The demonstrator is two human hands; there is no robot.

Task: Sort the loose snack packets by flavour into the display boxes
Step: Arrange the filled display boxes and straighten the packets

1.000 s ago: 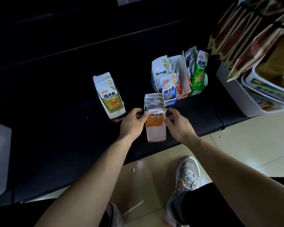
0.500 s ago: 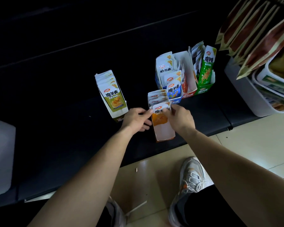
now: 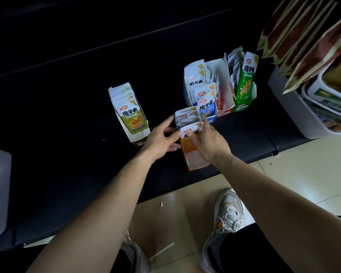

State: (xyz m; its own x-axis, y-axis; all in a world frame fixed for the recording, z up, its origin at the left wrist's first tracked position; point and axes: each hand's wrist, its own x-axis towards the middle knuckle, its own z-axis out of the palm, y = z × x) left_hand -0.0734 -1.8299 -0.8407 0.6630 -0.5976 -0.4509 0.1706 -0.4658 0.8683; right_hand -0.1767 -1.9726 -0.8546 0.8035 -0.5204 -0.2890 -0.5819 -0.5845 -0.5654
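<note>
Olive box [image 3: 135, 133] stood well to the left of my left grip, upright on the dark table [image 3: 67, 115], full of olive-yellow packets [image 3: 131, 117] standing on edge.

My left grip [image 3: 161, 140] sat against the left wall of the orange box [image 3: 195, 164]: fingers part-curled, thumb tip touching the front packet's left edge, other fingers pressed to the box side. It steadied the box; it was not closed around anything.

Orange box lay between my two grips, near the table's front edge. A row of orange packets [image 3: 186, 117] stood in its far half; its near half showed bare white floor.

My right grip [image 3: 207, 140] came over the box from the right. Fingertips rested on the front orange packet [image 3: 187, 133], index finger stretched along the right side of the row. Hand loosely spread, pressing rather than pinching; I could not tell whether the thumb had hold of the packet, as the hand hid it.

Beyond my right grip, just touching the orange box's far corner, stood the blue box [image 3: 212, 117] with blue packets [image 3: 206, 105]. To its right: the red box [image 3: 224, 112], mostly empty, then the green box [image 3: 242, 108] with a tall green packet [image 3: 246, 79].

Far right of my right grip, a white bin [image 3: 295, 115] held large brown bags [image 3: 303, 36].
</note>
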